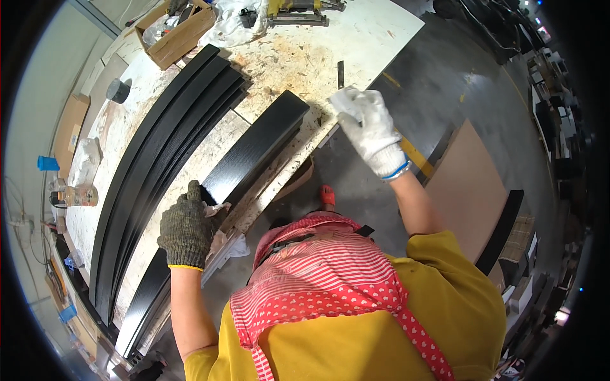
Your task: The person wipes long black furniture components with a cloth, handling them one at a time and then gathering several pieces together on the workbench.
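Diagonally along the near edge of a paint-flecked white worktable (365, 38) lies a long black board (259, 147), with a fan of slimmer, curved-looking black strips (149, 136) beside it on the far side. The person's left hand (185, 232), in a dark grey knit glove, rests at the board; how tightly its fingers close is hidden. The right hand (370, 126), in a white glove, is raised past the board's upper end, fingers curled around a whitish wad (344, 101), perhaps cloth. The board looks stiff and fairly weighty, its sheen likely slick and easily scuffed. A grip on both long edges, well apart, would probably steady it best, sparing the glossy top.
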A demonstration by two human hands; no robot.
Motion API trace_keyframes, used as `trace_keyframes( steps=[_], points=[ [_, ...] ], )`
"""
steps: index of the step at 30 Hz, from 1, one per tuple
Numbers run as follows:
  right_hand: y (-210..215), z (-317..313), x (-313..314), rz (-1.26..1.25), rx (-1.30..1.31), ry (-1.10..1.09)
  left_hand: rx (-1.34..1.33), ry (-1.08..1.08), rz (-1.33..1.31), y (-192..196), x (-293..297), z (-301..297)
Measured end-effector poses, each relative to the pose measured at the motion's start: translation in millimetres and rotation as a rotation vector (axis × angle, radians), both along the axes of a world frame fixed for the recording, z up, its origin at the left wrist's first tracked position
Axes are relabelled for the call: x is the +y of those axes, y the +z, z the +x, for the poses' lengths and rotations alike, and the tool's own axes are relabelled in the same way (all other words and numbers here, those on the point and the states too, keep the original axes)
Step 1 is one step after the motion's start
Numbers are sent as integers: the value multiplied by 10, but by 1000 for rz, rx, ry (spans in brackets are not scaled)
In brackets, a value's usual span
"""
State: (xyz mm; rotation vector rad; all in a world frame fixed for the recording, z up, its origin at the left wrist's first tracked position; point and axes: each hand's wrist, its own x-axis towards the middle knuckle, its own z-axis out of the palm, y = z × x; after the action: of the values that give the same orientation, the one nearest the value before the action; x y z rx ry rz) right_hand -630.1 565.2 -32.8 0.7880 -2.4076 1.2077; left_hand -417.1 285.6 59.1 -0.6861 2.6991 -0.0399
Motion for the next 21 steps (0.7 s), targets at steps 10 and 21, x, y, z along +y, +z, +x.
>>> trace_keyframes(
  steps=[10,21],
  points=[
    [141,143,-136,216,73,-28,-51,43,12,91,62,-92],
    [-33,350,-258,58,195,-100,-3,15,9,82,87,-29]
  ],
)
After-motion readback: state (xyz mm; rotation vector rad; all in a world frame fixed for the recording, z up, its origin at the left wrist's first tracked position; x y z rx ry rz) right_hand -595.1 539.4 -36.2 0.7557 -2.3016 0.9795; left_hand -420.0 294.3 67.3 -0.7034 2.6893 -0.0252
